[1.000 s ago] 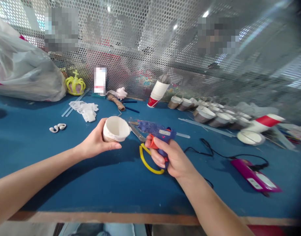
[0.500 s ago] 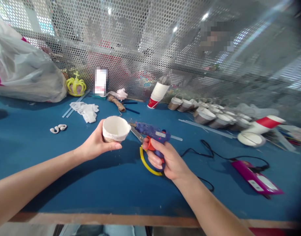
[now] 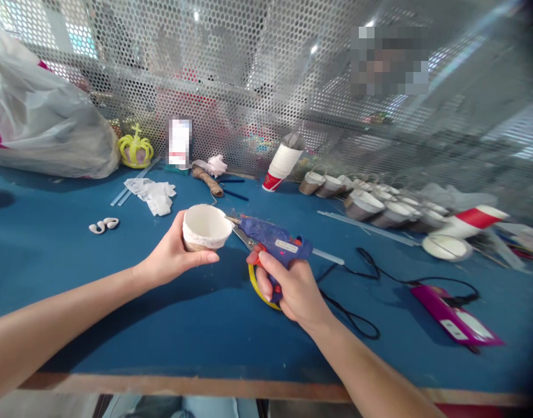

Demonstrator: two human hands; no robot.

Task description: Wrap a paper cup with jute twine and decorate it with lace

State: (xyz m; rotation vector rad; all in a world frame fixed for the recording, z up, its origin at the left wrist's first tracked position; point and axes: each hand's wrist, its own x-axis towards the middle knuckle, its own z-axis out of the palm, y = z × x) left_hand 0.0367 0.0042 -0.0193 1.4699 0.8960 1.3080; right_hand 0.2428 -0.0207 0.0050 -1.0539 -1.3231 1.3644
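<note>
Over the bench [image 3: 162,339], the left hand [image 3: 173,252] is gripping a white-lined cup [image 3: 206,227] mouth-up while the right hand [image 3: 295,287] is clasping a glue gun [image 3: 270,237], pointing lengthwise leftward, nozzle [image 3: 234,220] at the cup's right rim [image 3: 230,230].

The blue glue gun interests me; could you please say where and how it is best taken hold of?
I'd probably take the glue gun by its handle, from the right and near side, as the right hand does: the handle hangs down, the orange trigger sits at its front, and the nozzle points left, away from the hand.
</note>
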